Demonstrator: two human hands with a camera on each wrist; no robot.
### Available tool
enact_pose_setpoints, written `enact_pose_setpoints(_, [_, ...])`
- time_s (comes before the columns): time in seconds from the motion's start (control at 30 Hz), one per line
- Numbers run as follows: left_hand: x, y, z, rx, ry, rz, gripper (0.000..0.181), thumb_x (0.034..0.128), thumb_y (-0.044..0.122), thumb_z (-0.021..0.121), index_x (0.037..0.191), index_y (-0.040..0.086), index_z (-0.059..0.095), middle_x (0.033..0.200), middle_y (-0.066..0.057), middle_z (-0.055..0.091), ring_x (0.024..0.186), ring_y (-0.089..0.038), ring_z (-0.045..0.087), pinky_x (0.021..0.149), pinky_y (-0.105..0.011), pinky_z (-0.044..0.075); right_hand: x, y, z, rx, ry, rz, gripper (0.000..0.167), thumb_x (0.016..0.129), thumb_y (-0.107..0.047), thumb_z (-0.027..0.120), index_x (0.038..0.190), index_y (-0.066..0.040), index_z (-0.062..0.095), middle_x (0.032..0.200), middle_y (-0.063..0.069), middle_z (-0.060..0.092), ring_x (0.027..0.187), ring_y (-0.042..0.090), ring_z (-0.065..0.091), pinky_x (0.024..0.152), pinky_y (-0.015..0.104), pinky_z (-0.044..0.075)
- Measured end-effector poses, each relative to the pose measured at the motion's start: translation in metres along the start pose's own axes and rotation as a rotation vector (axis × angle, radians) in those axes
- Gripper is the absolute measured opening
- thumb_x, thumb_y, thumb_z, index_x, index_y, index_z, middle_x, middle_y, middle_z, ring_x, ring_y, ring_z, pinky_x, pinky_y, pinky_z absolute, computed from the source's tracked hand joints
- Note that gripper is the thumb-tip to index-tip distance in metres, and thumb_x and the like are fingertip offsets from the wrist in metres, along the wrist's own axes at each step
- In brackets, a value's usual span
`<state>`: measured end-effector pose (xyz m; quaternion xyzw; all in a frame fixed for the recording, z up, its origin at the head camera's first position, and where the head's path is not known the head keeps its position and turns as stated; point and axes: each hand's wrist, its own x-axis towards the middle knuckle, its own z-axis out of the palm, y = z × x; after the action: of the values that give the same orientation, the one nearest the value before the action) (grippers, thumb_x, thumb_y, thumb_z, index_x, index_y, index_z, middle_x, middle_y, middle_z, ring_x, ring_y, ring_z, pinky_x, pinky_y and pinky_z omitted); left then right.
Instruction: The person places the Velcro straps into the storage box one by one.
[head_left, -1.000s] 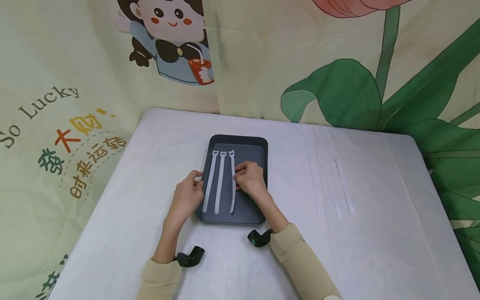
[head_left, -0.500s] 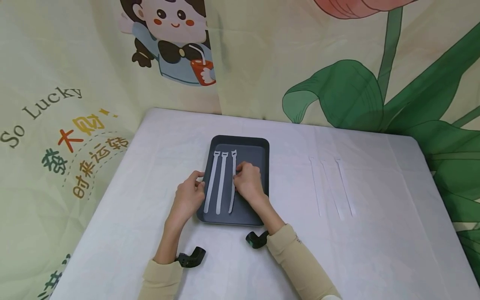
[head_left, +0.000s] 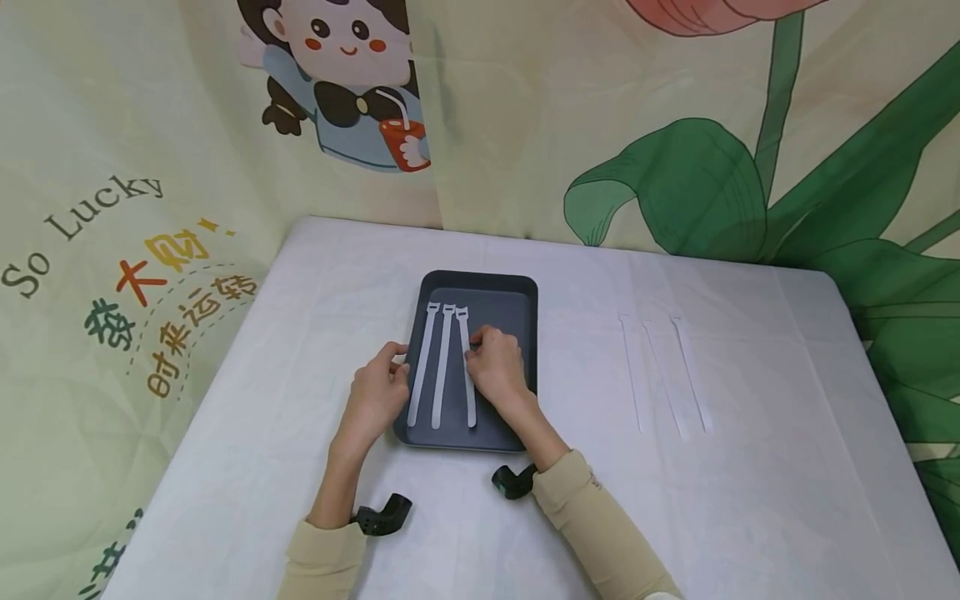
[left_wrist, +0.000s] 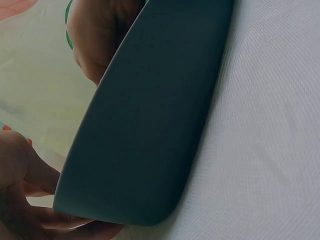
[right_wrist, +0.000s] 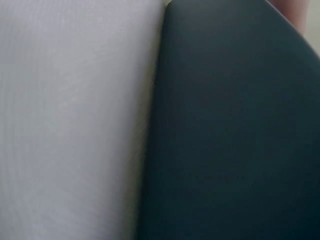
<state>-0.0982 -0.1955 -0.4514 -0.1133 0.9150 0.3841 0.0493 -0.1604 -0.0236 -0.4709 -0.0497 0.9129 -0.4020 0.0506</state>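
Observation:
Three white slotted-head cable ties lie lengthwise in a dark grey rectangular tray point(head_left: 504, 302). The left cable tie point(head_left: 423, 367) and the middle cable tie point(head_left: 442, 367) lie side by side. My right hand point(head_left: 498, 363) pinches the right-hand cable tie point(head_left: 470, 400) near its middle. At the tray's left edge, my left hand point(head_left: 377, 388) holds the rim. The left wrist view has its fingers point(left_wrist: 35, 172) at the tray wall point(left_wrist: 145, 125). Only the tray's outer wall point(right_wrist: 235, 120) and cloth fill most of the right wrist view; the right fingertips are hidden there.
Three more thin white strips point(head_left: 630, 371) lie on the white tablecloth point(head_left: 780, 400), right of the tray, hard to make out against it. A printed curtain point(head_left: 495, 117) hangs behind the table. A black wrist camera point(head_left: 384, 515) sits at the left wrist.
In the right hand, the right-hand cable tie has turned: its head has swung left towards the middle one and its tail has moved right. The left hand stays at the tray's edge.

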Motion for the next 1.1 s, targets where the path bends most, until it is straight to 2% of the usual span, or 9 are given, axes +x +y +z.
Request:
enact_pose_setpoints(0.27, [-0.0004,-0.0022,-0.0007,-0.006,0.003,0.003,0.037,0.1036,0.007,0.049,0.139,0.001,0.057,0.108,-0.025,0.072,0.087,-0.032,0.068,0.073,-0.044,0.054,-0.0003,-0.0022,0.0043,-0.042,0.012,-0.024,0.021,0.095,-0.008,0.070,0.113,0.003,0.073,0.096,0.015,0.077,0.076,0.024,0.072,0.073,0.044,0.059])
enact_pose_setpoints(0.47, [0.0003,-0.0025,0.0001,-0.001,0.002,0.007,0.037,0.1039,0.008,0.049,0.139,0.002,0.057,0.108,-0.024,0.072,0.086,-0.031,0.068,0.071,-0.042,0.054,-0.0004,-0.0021,0.0073,-0.056,0.024,-0.031,0.020,0.096,-0.008,0.068,0.113,0.003,0.072,0.101,0.017,0.077,0.071,0.023,0.070,0.068,0.043,0.058])
enact_pose_setpoints(0.7, [0.0010,-0.0027,0.0003,0.001,0.002,0.006,0.037,0.1041,0.009,0.049,0.139,0.002,0.057,0.109,-0.025,0.072,0.088,-0.032,0.069,0.073,-0.044,0.055,-0.0001,-0.0001,0.0073,-0.060,0.048,-0.009,0.019,0.095,-0.009,0.068,0.112,0.000,0.073,0.102,0.017,0.077,0.080,0.028,0.072,0.074,0.047,0.058])
enact_pose_setpoints(0.93, [0.0001,-0.0015,-0.0009,-0.004,0.003,0.008,0.037,0.1039,0.007,0.049,0.139,0.002,0.056,0.110,-0.026,0.072,0.089,-0.033,0.069,0.075,-0.046,0.054,0.0019,0.0006,0.0091,-0.062,0.065,-0.016,0.018,0.095,-0.009,0.068,0.110,0.001,0.072,0.100,0.018,0.077,0.079,0.029,0.073,0.072,0.047,0.059])
enact_pose_setpoints(1.1, [0.0001,-0.0004,-0.0005,0.001,0.000,0.001,0.037,0.1042,0.008,0.049,0.140,0.002,0.056,0.111,-0.026,0.072,0.090,-0.033,0.069,0.074,-0.045,0.055,0.0007,0.0022,0.0056,-0.039,0.072,0.015,0.021,0.096,-0.012,0.068,0.113,0.000,0.070,0.091,0.014,0.076,0.071,0.024,0.071,0.070,0.045,0.058])
